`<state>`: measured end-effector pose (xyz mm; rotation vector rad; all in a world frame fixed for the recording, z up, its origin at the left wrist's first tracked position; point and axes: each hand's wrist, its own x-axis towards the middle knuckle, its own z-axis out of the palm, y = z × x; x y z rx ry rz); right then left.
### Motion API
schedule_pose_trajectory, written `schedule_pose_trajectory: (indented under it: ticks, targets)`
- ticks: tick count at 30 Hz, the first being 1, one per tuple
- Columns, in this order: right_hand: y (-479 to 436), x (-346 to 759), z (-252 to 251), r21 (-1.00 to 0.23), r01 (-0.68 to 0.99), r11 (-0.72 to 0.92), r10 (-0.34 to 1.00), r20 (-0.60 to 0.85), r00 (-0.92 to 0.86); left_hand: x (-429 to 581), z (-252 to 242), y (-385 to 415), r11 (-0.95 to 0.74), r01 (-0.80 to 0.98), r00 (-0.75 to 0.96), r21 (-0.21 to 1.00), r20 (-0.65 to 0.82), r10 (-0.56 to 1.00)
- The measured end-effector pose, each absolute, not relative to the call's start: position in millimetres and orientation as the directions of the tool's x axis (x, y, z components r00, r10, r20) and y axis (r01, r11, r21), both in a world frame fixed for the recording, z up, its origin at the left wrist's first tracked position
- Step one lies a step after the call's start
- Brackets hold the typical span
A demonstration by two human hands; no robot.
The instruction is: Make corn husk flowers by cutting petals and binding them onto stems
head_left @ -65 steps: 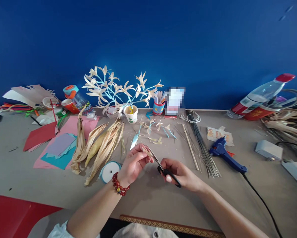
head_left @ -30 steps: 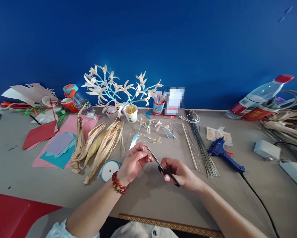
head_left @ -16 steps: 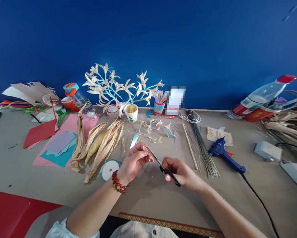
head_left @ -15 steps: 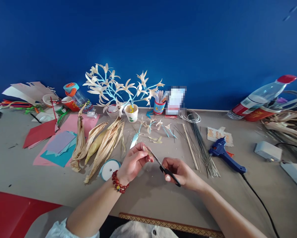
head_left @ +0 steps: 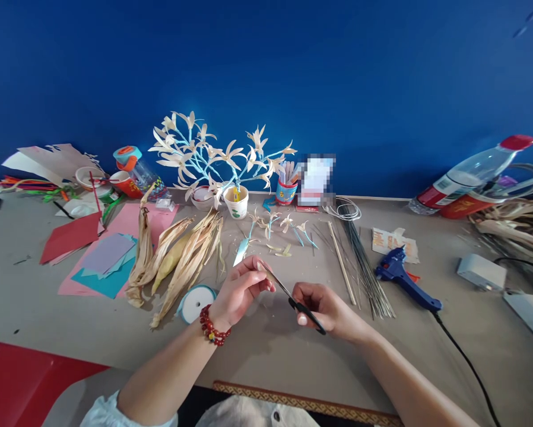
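Left hand (head_left: 243,289): pinched on a pale scrap (head_left: 268,275)
Right hand (head_left: 322,307): clamped on scissors (head_left: 297,304)
Scissors: pointed toward the pale scrap

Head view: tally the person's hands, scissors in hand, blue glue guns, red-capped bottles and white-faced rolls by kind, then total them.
Hands: 2 (left hand, right hand)
Scissors: 1
Blue glue gun: 1
Red-capped bottle: 1
White-faced roll: 1
Total: 6
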<state>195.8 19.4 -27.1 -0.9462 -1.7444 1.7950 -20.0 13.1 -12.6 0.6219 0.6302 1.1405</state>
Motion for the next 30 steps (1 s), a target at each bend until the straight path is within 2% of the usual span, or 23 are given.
schedule_pose_trajectory:
  ticks: [11, 30]
  targets:
    - [18.9, 199.1, -28.8, -0.985, 0.151, -0.087, 0.709, -0.167, -0.685, -21.4, -14.8, 12.8, 0.270, -0.601, 0.291, 0.752, -0.108, 0.951]
    - [20.8, 200.4, -26.0, -0.979, 0.197, -0.050, 0.723, -0.171, -0.670, -21.2, -10.3, 12.1, 0.314, -0.535, 0.304, 0.784, -0.168, 0.938]
